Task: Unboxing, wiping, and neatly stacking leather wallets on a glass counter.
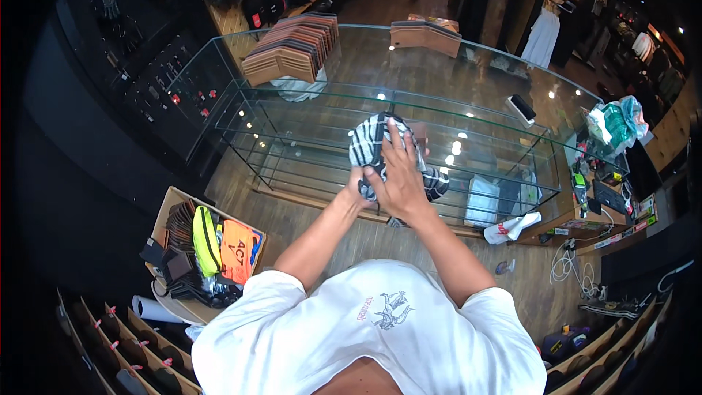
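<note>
A black-and-white checked cloth [368, 140] is bunched up on top of a glass display counter [482, 88]. My right hand [398, 175] lies over the cloth with fingers spread, pressing on it. My left hand [357, 181] is mostly hidden under the right one and grips the cloth's lower edge. Both forearms reach forward from my white t-shirt.
Rows of brown wallets [289, 47] and more wallets [425, 34] stand on the glass top, with a dark phone [521, 108] at the right. A cardboard box [170, 201] of wallets and bright pouches sits lower left. A cluttered desk with cables [574, 263] lies right.
</note>
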A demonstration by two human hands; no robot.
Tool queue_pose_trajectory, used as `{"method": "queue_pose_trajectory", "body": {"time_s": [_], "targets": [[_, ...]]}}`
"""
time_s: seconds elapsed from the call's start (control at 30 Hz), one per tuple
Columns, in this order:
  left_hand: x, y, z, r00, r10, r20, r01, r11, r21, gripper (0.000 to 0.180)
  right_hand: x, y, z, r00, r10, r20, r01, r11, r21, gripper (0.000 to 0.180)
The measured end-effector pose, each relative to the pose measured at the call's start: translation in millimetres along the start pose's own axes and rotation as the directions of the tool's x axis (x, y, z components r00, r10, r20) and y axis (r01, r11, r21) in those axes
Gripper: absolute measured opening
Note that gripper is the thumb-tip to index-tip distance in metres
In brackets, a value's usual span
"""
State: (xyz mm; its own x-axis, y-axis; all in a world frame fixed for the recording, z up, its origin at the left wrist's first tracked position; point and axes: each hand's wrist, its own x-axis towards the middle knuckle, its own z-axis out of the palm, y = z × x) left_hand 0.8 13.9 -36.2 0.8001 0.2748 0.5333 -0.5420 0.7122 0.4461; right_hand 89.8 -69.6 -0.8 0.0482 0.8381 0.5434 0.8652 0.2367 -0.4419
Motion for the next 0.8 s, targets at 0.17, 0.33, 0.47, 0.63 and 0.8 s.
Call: {"method": "queue_pose_trajectory", "body": {"time_s": [0.17,0.33,0.47,0.63,0.8], "targets": [[1.5,0.1,18.8,0.879,-0.055,-0.473,0.168,0.966,0.199,0.078,4.8,25.5,-1.6,0.939,0.259,-0.228,-0.209,0.953,0.219,0.072],[-15.8,-2.0,-1.3,0.893,-0.054,-0.447,0.165,0.963,0.214,0.064,1.0,9.5,3.6,0.977,0.078,-0.196,-0.068,0.996,0.056,0.072],[-0.4,-5.4,22.4,0.88,-0.02,-0.474,0.167,0.948,0.27,0.075,6.8,36.9,-3.6,0.933,0.26,-0.248,-0.219,0.959,0.182,0.068],[-11.5,-11.0,3.1,0.854,-0.025,-0.52,0.193,0.943,0.271,0.07,-2.2,11.7,1.0,0.97,0.061,-0.234,-0.048,0.997,0.062,0.079],[-0.6,-1.7,20.9,0.87,0.072,-0.488,0.112,0.935,0.337,0.077,8.3,76.8,-9.6,0.823,0.492,-0.282,-0.444,0.869,0.22,0.081]]}}
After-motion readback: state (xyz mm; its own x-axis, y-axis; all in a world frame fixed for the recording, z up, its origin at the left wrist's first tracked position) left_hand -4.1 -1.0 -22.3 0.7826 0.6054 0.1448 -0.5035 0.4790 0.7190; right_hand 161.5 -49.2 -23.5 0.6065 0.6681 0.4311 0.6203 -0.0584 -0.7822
